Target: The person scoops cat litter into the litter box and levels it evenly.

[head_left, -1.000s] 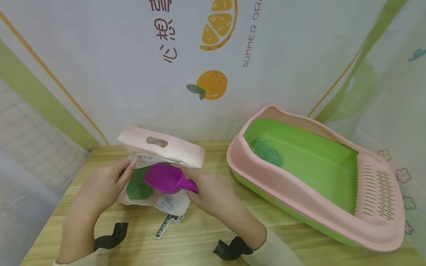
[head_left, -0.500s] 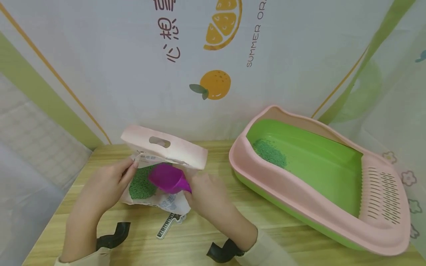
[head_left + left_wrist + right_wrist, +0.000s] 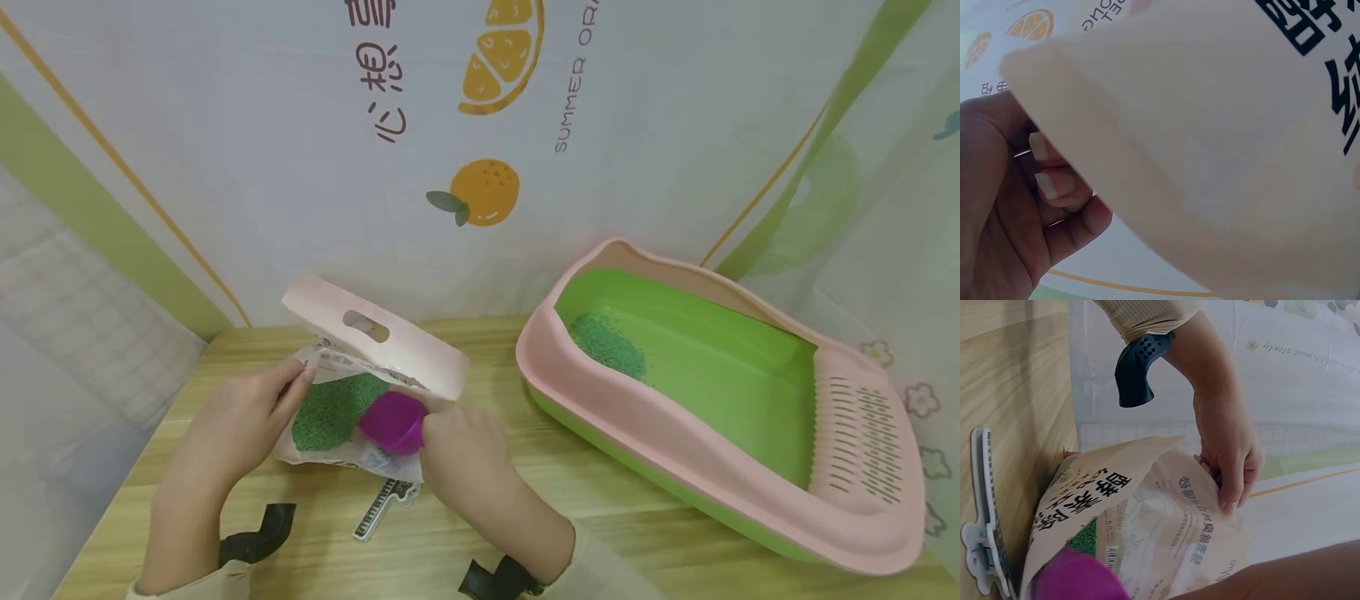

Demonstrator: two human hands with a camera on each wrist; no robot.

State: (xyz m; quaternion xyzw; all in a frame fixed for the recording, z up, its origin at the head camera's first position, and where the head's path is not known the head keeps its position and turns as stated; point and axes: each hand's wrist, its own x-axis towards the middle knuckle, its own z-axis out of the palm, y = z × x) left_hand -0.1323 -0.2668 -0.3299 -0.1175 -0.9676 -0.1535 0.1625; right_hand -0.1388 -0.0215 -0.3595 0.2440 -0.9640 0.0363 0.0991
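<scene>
An opened paper bag [image 3: 420, 358] of green granular cat litter [image 3: 326, 417] stands at the left of the table, its pink top with a handle slot tilted down to the right. My left hand [image 3: 247, 417] pinches the left edge of the bag's mouth; this grip also shows in the right wrist view, thumb on the paper [image 3: 1166, 494]. In my right hand [image 3: 468, 454] is a purple scoop [image 3: 393, 423], gripped by its handle, which the fingers hide. The scoop's bowl lies inside the bag's mouth, at the right side of the litter.
A pink-rimmed green litter box [image 3: 652, 408] stands on the right, with a small heap of green litter [image 3: 607, 344] in its far left corner. A bag clip [image 3: 378, 512] lies on the wooden table in front of the bag. A printed curtain [image 3: 300, 208] hangs behind.
The scoop has shifted right and nearer to me in the bag's mouth, and its bowl has turned. The bag's top now slants more steeply. My left hand keeps its pinch.
</scene>
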